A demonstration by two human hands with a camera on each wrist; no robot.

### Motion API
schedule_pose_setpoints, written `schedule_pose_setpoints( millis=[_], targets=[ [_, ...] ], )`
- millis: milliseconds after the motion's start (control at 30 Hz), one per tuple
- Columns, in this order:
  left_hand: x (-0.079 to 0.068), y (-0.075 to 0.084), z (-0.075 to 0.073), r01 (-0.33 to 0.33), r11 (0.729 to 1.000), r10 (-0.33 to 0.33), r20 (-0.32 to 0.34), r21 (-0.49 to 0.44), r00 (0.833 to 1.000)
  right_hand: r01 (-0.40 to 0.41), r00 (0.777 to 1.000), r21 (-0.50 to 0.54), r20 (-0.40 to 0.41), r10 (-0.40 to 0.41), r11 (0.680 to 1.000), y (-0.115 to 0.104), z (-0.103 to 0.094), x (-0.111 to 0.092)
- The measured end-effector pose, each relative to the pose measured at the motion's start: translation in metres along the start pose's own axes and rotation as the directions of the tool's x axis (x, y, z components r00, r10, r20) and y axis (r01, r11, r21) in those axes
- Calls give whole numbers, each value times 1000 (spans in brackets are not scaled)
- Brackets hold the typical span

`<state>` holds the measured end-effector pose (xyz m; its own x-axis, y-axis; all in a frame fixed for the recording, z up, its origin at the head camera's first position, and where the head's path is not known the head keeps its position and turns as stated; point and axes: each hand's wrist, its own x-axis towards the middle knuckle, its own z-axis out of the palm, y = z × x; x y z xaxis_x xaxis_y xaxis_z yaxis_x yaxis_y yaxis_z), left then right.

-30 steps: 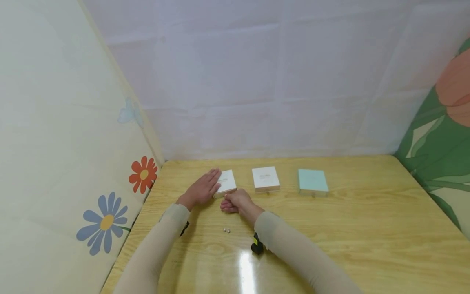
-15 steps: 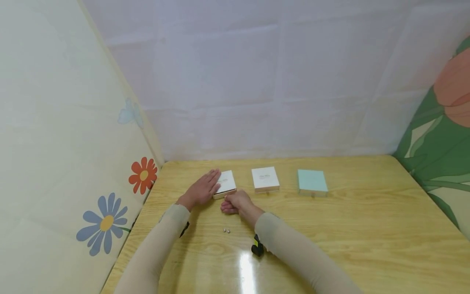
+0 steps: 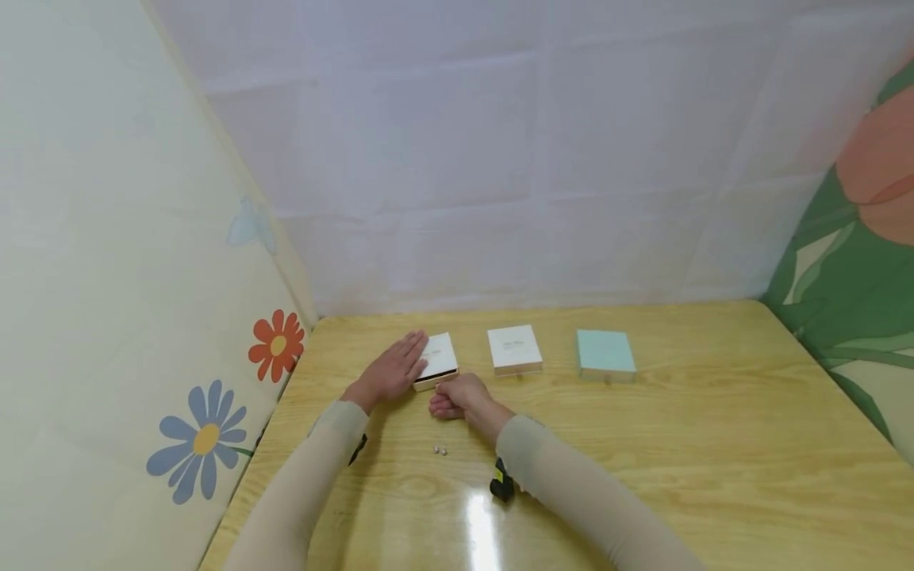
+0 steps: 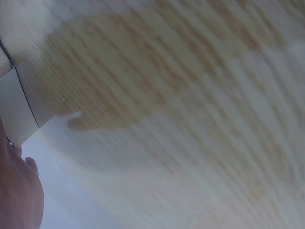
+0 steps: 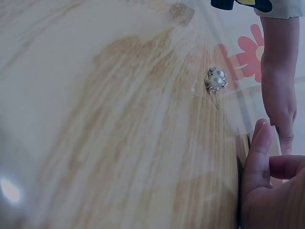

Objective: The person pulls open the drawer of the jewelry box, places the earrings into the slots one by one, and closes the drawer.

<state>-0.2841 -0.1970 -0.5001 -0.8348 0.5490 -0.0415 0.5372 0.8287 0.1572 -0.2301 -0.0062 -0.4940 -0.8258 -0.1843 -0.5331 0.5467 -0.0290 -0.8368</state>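
Note:
My left hand (image 3: 391, 371) lies flat with straight fingers across the left side of a small white drawer box (image 3: 439, 355). At the box's front right corner, my right hand (image 3: 462, 396) pinches the front of its drawer (image 3: 433, 382) between thumb and curled fingers; the exact spot is hidden by the fingertips. A dark slit runs between lid and drawer. On the table in front lies a pair of earrings (image 3: 440, 451), which look pearl-like and silvery in the right wrist view. That view also shows my right thumb (image 5: 260, 150) close to the box.
To the right stand a second white box (image 3: 515, 350) and a mint-green box (image 3: 605, 354), in a row on the wooden table (image 3: 714, 428). A flower-printed cloth (image 3: 207, 436) rises along the left edge, and a pale cloth (image 3: 500, 159) hangs behind.
The drawer has slid slightly out toward me, and the dark slit at the box's front has widened. My right hand has come a little nearer; the left stays on the box.

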Motion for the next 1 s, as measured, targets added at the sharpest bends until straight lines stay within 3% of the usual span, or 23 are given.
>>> schedule_pose_setpoints(
  millis=[233, 467, 1000],
  targets=[
    [-2, 1, 1, -3, 1000, 3, -18, -11, 1000, -7, 1000, -2, 3, 7, 1000, 3, 0, -1],
    [-4, 6, -4, 6, 1000, -6, 0, -5, 1000, -4, 1000, 5, 1, 4, 1000, 3, 0, -3],
    [-3, 5, -3, 14, 1000, -14, 11, 18, 1000, -5, 1000, -17, -7, 4, 1000, 4, -2, -7]
  ],
)
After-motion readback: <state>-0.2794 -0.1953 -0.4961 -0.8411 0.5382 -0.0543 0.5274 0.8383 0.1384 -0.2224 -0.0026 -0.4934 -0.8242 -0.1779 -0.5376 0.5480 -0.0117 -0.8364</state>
